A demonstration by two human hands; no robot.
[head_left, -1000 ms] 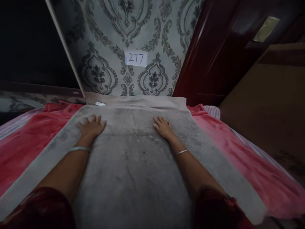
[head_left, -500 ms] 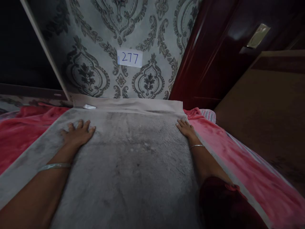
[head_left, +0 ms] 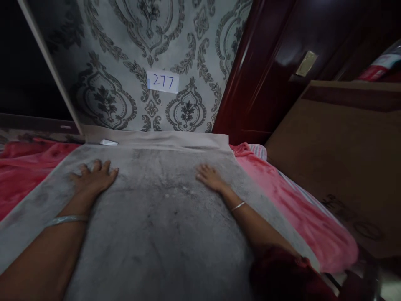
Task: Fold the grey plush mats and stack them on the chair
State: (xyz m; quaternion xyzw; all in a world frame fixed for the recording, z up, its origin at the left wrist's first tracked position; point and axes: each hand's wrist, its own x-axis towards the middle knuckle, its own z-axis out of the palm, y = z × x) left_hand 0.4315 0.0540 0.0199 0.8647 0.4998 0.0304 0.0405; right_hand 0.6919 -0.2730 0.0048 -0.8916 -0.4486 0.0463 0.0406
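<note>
A grey plush blanket (head_left: 150,234) lies spread out in front of me, with a pale fabric border (head_left: 156,140) along its far edge. On its left part my left hand (head_left: 94,177) rests palm down, fingers spread. My right hand (head_left: 211,177) is over the right half of the blanket, fingers apart and slightly blurred; I cannot tell whether it touches the cloth. Neither hand holds anything. A small white tag (head_left: 108,142) sits on the border near the left corner.
Pink-red cloth shows on the left (head_left: 34,163), and a pink blanket (head_left: 282,196) lies along the right. A large cardboard box (head_left: 338,150) stands at right, before a dark red wooden door (head_left: 263,75). The patterned wall (head_left: 125,54) bears a paper marked 277 (head_left: 163,82).
My right hand has moved left, from the blanket's right edge inward. My left hand stays at the same place on the cloth. The view has turned slightly to the right.
</note>
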